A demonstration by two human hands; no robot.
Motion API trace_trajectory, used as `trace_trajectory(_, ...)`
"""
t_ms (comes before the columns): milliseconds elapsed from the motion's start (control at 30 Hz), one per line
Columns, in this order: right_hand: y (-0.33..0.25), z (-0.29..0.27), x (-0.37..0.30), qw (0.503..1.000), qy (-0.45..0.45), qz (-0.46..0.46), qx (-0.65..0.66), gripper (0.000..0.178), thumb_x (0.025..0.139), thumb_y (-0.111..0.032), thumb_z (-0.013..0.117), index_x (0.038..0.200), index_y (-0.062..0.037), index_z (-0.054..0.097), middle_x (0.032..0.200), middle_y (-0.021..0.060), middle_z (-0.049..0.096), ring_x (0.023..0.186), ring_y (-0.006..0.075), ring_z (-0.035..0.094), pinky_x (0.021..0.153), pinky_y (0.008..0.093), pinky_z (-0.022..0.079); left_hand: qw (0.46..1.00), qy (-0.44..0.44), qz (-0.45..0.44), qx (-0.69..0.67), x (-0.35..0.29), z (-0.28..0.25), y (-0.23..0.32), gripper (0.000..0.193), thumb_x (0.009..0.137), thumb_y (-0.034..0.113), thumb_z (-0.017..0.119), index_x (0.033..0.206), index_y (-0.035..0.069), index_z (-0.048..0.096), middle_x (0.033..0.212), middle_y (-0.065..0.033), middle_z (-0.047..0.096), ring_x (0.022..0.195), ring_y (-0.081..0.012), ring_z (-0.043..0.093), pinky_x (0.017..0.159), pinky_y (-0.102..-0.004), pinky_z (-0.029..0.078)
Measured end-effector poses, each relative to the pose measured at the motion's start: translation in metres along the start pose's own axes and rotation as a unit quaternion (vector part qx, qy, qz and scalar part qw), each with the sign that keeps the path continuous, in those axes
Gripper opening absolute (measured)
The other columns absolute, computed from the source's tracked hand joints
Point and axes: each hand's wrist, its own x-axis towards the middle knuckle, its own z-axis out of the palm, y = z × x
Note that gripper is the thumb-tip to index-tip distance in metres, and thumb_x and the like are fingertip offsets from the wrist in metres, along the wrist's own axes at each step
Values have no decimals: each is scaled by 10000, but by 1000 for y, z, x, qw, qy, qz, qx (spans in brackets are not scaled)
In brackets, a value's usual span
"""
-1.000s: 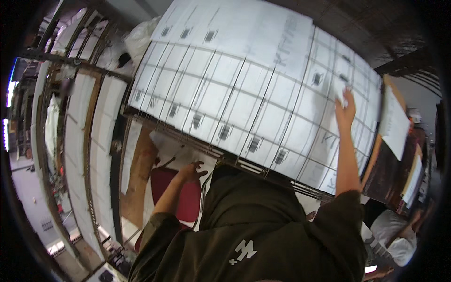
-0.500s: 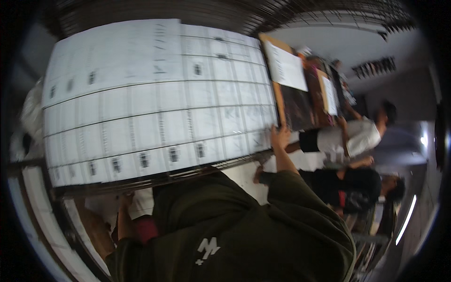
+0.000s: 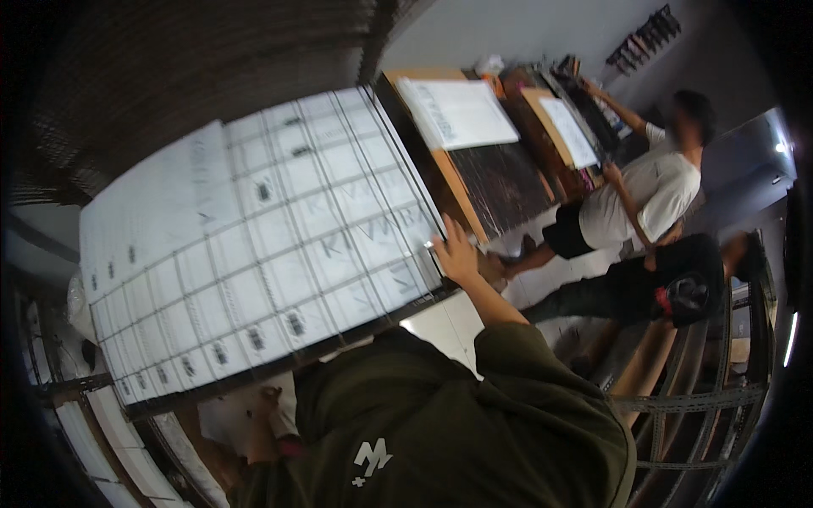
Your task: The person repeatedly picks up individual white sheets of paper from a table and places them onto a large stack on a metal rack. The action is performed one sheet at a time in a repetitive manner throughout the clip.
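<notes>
Printed sheet (image 3: 254,245) swung left since earlier; right hand (image 3: 457,254) grip clamped on its edge; left hand (image 3: 267,398) grip unclear.

White printed sheet (image 3: 254,245) gridded with dark lines, olive-green sleeve (image 3: 542,372), white shirt (image 3: 644,199), orange-brown board (image 3: 461,190).

Your large white sheet (image 3: 254,254), printed with a grid of small panels, lies on a dark-edged board (image 3: 279,366) whose lower edge shows as a black strip beneath the paper. The sheet covers nearly all of that board and reaches its right-hand end.

Beyond it you have a long workbench (image 3: 495,182) with a dark top and a pale wooden edge. A smaller white printed sheet (image 3: 457,112) lies flat on its far end, on a light board. Further back another white sheet (image 3: 569,129) lies on a second wooden board, tilted alongside the first bench.
</notes>
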Motion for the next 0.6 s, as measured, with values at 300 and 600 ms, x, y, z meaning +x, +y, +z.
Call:
trace_trajectory(300,-1,-8,6,995,-34,-70,64,663,874,-467,430,1405,-121,235,1386,289,238,1281,441,238,997,576,224,986,-4,-63,157,-101,75,208,505,830,474,556,1011,5,609,877,-158,645,731,-238,625,715,-351,480)
trace_trajectory(600,13,6,7,995,-65,-79,20,675,858,-495,452,1413,-175,240,1453,216,130,1336,409,125,1038,588,125,889,-87,230,387,-82,52,217,560,872,541,412,895,15,604,900,-209,603,891,-355,566,806,-475,407)
